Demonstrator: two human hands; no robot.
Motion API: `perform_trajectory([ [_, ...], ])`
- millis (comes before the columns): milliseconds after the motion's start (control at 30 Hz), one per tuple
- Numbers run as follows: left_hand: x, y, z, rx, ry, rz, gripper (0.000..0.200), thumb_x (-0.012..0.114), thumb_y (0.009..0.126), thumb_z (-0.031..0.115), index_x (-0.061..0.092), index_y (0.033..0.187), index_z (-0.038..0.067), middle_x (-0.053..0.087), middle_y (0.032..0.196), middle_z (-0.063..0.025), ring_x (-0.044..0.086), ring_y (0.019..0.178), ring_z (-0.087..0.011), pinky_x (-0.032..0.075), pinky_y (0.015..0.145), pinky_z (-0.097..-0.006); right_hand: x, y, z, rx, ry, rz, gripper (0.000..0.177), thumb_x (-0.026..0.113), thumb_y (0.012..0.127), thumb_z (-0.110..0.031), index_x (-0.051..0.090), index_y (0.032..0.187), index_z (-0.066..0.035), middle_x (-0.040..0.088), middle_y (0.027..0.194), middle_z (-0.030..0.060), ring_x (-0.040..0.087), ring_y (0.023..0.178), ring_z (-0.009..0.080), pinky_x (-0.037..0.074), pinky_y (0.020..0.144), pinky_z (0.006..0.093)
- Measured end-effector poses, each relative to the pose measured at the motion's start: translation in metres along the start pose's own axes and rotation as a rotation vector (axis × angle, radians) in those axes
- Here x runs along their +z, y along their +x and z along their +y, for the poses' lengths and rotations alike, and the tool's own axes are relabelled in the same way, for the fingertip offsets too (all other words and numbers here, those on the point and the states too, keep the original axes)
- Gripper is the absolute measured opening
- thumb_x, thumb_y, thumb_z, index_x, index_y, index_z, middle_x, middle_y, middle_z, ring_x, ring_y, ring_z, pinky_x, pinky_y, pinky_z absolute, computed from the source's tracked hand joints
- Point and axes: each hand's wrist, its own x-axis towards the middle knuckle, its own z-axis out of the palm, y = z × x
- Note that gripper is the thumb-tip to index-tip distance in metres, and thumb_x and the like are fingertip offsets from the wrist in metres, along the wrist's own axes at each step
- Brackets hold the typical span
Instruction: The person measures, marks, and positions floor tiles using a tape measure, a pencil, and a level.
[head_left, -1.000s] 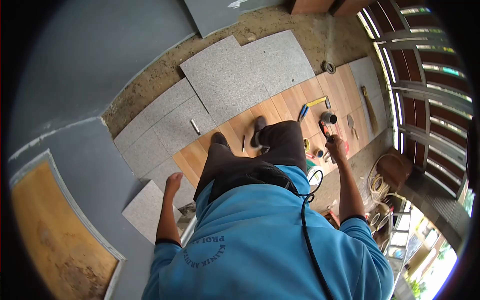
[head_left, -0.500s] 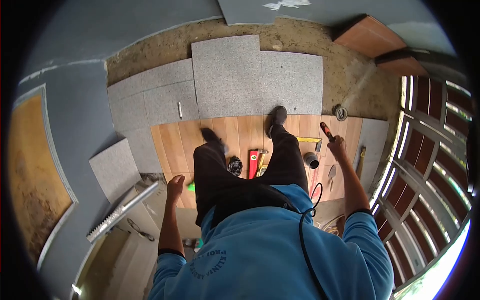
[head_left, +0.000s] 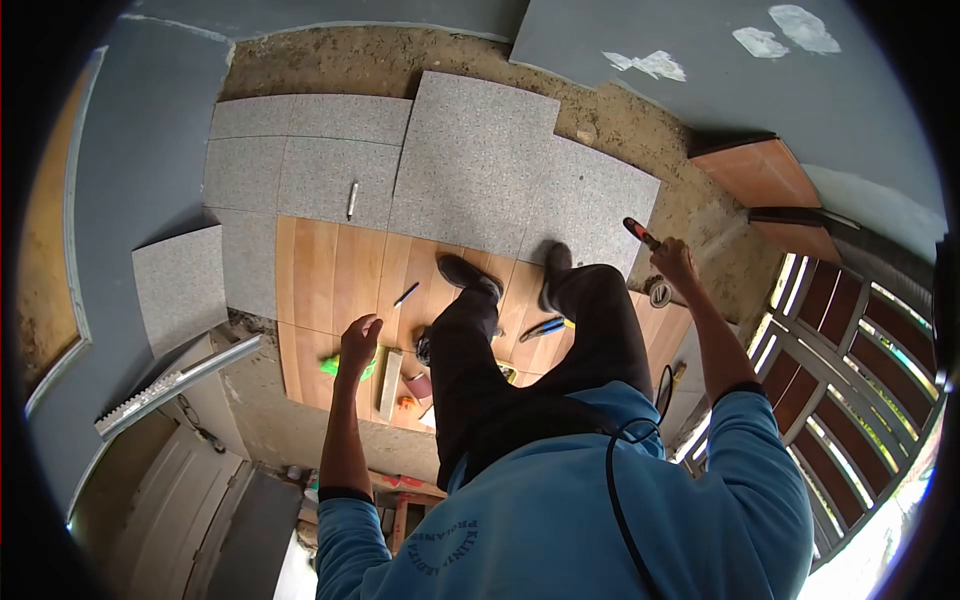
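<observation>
My right hand [head_left: 676,264] is closed around a tool with a black and orange handle [head_left: 641,233], held out on the right above the grey tiles. Its far end is hidden in the hand. My left hand [head_left: 361,343] hangs on the left with loosely bent fingers and nothing visible in it. Below it are a bright green plastic item [head_left: 345,367] and a pale bar [head_left: 391,384]. A dark blue pen-like item [head_left: 406,294] lies nearby on the wood-look tiles [head_left: 345,265]. My shoes stand where those tiles meet the grey tiles [head_left: 465,165].
A white marker-like stick [head_left: 352,200] lies on the grey tiles. Blue-handled pliers [head_left: 543,329] are between my legs, and a tape roll [head_left: 660,293] is at the right. A loose tile [head_left: 180,285] and a notched metal bar [head_left: 180,385] lean at left. Brown tiles [head_left: 760,175] stand by the wall.
The view has turned and shifted, and my feet have stepped. My right hand still holds the tool. The pen-like item, pale bar and pliers now show; the red level is out of sight.
</observation>
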Motion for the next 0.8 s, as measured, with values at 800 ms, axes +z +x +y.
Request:
perform_trajectory([
  [800, 0.143, 0.305, -0.183, 0.036, 0.483, 0.292, 0.037, 0.063, 0.092, 0.027, 0.062, 0.117, 0.0, 0.064, 0.113, -0.0231, 0.061, 0.108, -0.038, 0.048, 0.094, -0.0424, 0.259, 0.64, -0.137, -0.523, -0.189, 0.262, 0.041, 0.072, 0.075, -0.036, 0.07, 0.11, -0.014, 0.063, 0.112, 0.0127, 0.051, 0.119, 0.033, 0.045, 0.098, 0.044],
])
